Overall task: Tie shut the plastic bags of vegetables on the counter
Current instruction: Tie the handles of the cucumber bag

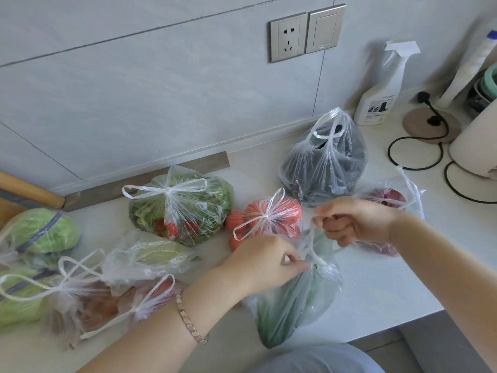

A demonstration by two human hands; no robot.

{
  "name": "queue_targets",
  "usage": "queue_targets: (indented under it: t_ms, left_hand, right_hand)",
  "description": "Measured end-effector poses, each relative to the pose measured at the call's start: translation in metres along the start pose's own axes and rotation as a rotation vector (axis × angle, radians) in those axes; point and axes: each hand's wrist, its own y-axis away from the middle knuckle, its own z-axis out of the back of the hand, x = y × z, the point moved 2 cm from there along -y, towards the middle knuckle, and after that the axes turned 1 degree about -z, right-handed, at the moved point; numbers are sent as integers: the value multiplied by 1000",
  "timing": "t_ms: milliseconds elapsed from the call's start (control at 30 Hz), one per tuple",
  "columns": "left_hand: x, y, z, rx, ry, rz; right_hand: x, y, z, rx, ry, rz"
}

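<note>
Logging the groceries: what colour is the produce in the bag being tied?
Green, through the clear bag the left hand pinches; head view shows it.

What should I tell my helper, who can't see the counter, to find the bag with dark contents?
Find the wall socket; on the counter below it, left of the white spray bottle, stands a clear bag. It is the only one with dark, near-black contents, and its handles stick up without a bow.
</note>
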Motion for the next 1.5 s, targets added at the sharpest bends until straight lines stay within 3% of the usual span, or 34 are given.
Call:
queue_targets:
  t_ms: [67,133,267,367,433,467,533,600,667,867,1100,1167,1267,1367,1500]
  left_hand:
    - [-8,1,-4,-6,-100,-112]
    - [-8,5,-13,22,-123,-169]
    - [11,18,-28,94,-69,-232]
    - [45,12,-38,4,31,-58]
    - [55,8,-42,-112,17,89]
    - [58,7,-45,-119,-36,174]
    - [64,1,-61,-54,-195,305]
    - [55,-5,-76,5,-313,266]
    - [51,-14,-96,50,-306,233]
    - [64,-23,-124,223,-377,238]
    - [66,-31,-117,345,-452,261]
    - [63,-27,-105,247,-389,240]
    - [52,-20,-78,-171,-407,24]
    - [42,-14,-53,-390,-366,-67]
    - [30,-16,-34,-505,-234,28]
  right_hand:
    - [-2,-7,3,-169,283,-46]
    - [-9,-19,13,-422,415,-2]
    - [-52,-29,43,-707,224,-113]
    - [-73,-31,41,-825,186,-65]
    - [-73,-27,29,-897,466,111]
    - [-74,-26,19,-870,664,198]
    - [-84,-23,1,-660,1085,247]
    - [-103,-31,-7,-442,1285,78]
    - [-121,-42,-8,-360,1291,-48]
    - [-158,-56,-5,-292,1390,-152]
    - [-149,-59,-1,-236,1395,-192]
    - [-137,-54,1,-271,1279,-116]
    - [-107,-37,7,-411,1155,80]
    - [-75,-21,10,-562,1091,180]
    - [-59,-18,7,-746,855,182]
